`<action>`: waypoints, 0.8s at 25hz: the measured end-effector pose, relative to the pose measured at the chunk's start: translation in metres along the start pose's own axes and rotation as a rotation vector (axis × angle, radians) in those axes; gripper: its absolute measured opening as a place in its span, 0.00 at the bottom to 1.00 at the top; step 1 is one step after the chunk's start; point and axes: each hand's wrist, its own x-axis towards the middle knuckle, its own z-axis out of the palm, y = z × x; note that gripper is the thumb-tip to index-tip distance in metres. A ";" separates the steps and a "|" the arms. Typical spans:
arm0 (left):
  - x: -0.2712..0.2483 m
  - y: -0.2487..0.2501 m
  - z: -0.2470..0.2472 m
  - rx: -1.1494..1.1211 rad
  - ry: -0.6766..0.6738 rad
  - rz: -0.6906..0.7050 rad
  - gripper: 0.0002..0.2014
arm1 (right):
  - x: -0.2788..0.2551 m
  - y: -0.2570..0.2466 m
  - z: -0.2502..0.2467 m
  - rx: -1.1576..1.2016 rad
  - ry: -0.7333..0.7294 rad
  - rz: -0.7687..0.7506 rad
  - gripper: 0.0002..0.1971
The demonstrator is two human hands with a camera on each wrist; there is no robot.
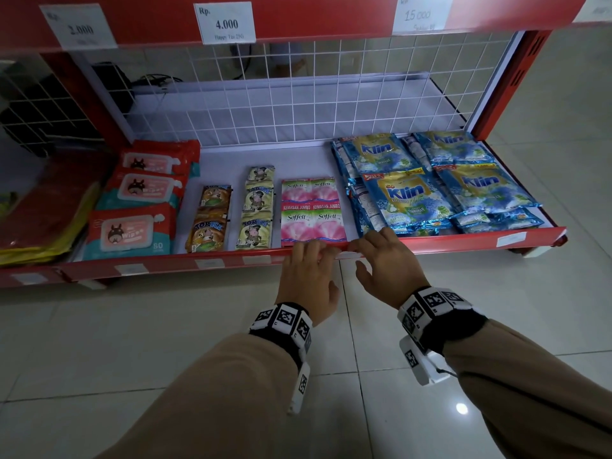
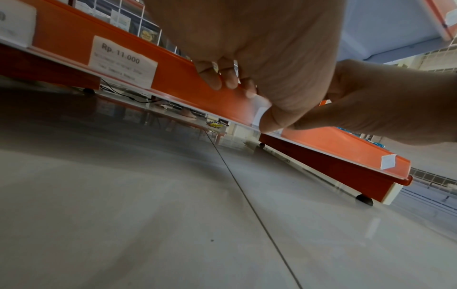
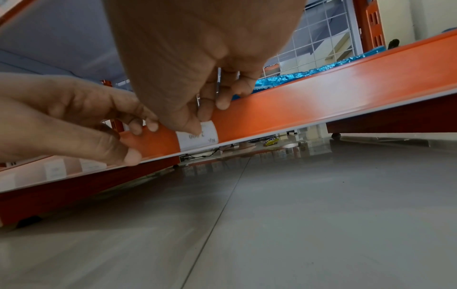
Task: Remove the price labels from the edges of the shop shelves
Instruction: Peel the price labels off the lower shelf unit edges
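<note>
The lower shelf's red edge strip [image 1: 447, 241] runs across the head view, and both hands are on it. A white price label [image 3: 197, 136] printed "Rp. 2.000" sits in the strip between them. My right hand [image 3: 200, 121] pinches the label's top edge with thumb and forefinger, and its top corner curls away from the strip. Just left of the label, my left hand [image 3: 134, 140] grips the strip, fingers curled over the top and thumb at the lower edge. In the left wrist view my left hand [image 2: 247, 97] half hides the label [image 2: 259, 111].
More labels sit on this strip [image 1: 511, 239] [image 1: 130, 269] and on the upper shelf edge [image 1: 227, 23]. Soffell sachets [image 1: 313, 210] and So Klin packs [image 1: 414, 197] lie just behind my hands. Wipes packs [image 1: 132, 230] lie left. Tiled floor [image 1: 198, 326] is below.
</note>
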 end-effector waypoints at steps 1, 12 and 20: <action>0.001 0.001 -0.001 -0.004 0.000 -0.004 0.27 | 0.000 0.000 0.000 -0.007 -0.005 -0.002 0.15; 0.014 -0.009 -0.014 -0.284 0.058 -0.025 0.16 | 0.017 0.006 -0.007 0.402 0.060 0.192 0.01; 0.015 -0.009 -0.013 -0.387 0.102 -0.076 0.19 | 0.019 -0.025 -0.003 1.440 0.026 0.701 0.16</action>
